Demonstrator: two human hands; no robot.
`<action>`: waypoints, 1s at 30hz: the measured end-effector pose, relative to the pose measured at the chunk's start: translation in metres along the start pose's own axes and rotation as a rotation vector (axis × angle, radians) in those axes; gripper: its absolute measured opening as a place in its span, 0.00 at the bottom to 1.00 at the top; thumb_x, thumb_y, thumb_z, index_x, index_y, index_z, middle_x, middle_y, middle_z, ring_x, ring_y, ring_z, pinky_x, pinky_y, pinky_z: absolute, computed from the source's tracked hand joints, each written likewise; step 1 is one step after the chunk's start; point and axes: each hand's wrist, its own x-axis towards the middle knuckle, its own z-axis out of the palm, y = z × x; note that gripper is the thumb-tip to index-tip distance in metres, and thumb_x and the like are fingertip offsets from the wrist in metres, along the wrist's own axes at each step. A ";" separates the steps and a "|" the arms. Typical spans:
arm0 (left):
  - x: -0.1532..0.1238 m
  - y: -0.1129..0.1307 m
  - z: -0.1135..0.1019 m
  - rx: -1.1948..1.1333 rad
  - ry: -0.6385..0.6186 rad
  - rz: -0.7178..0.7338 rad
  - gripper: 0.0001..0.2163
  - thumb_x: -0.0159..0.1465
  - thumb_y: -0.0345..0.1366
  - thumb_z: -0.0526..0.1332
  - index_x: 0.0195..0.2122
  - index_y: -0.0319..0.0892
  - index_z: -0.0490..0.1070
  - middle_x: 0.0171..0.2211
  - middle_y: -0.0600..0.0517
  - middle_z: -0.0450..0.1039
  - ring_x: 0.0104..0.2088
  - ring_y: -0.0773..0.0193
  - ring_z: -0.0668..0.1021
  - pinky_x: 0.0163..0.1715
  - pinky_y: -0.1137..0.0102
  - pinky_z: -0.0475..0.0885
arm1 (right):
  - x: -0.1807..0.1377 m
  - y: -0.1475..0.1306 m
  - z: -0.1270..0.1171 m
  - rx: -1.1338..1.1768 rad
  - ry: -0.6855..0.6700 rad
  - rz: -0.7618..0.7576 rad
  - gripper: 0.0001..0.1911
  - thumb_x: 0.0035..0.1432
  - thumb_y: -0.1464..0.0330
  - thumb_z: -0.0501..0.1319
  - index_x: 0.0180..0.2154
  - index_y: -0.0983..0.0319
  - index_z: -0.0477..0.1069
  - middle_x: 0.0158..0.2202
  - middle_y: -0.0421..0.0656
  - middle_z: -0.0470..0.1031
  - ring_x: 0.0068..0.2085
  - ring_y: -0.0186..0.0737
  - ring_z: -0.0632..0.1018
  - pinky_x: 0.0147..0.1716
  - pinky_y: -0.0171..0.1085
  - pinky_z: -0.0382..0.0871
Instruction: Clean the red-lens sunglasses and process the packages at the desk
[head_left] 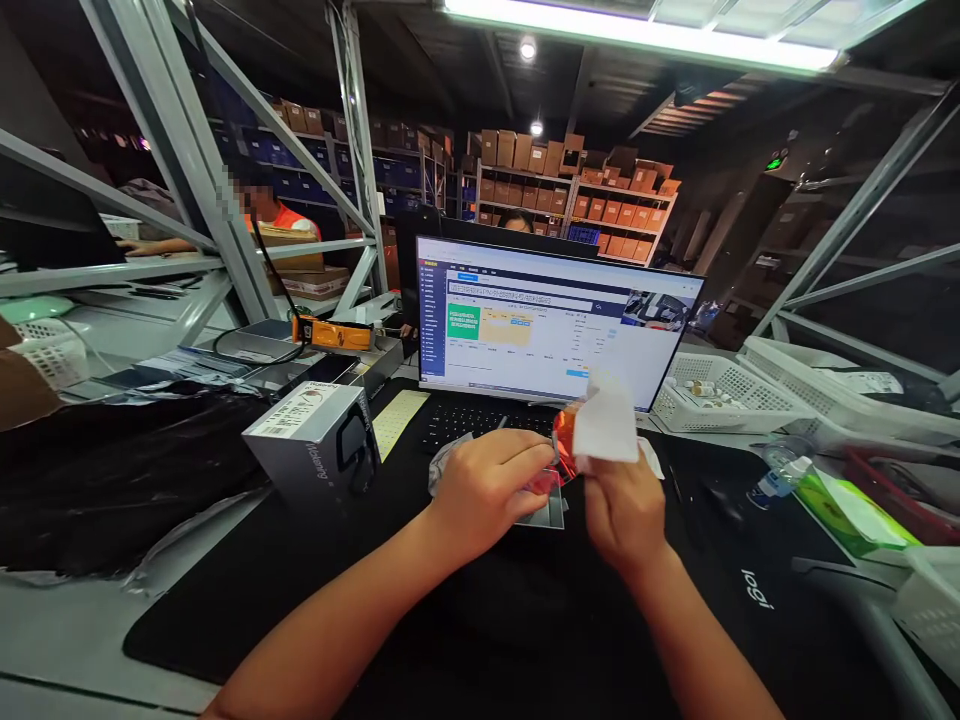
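Note:
My right hand [628, 512] is closed round a white sheet [606, 425], paper or cloth, which stands up from the fingers and is partly blurred. My left hand [487, 488] is closed too, its fingertips pinched at a shiny orange-red item [565, 438] that looks like foil or a reflective surface. The white sheet touches this item and hides part of it. Below the left fingers lies a flat grey piece [553, 512], mostly covered. Crumpled clear plastic [444, 464] shows behind the left hand. A grey box [319, 455] with a white label stands to the left.
A monitor [525, 350] and keyboard [450, 425] stand ahead on the black desk mat [525, 620]. White baskets [731, 405], a small bottle [780, 482] and a green pack [847, 510] are at right. Black plastic [127, 480] lies left. Two people are beyond.

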 end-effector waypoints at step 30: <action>-0.003 -0.002 0.009 -0.054 0.127 -0.304 0.10 0.58 0.25 0.66 0.39 0.41 0.74 0.37 0.50 0.79 0.37 0.61 0.80 0.39 0.67 0.77 | -0.005 0.018 -0.006 0.395 0.209 0.424 0.16 0.63 0.70 0.56 0.47 0.56 0.80 0.47 0.42 0.83 0.50 0.44 0.81 0.60 0.53 0.70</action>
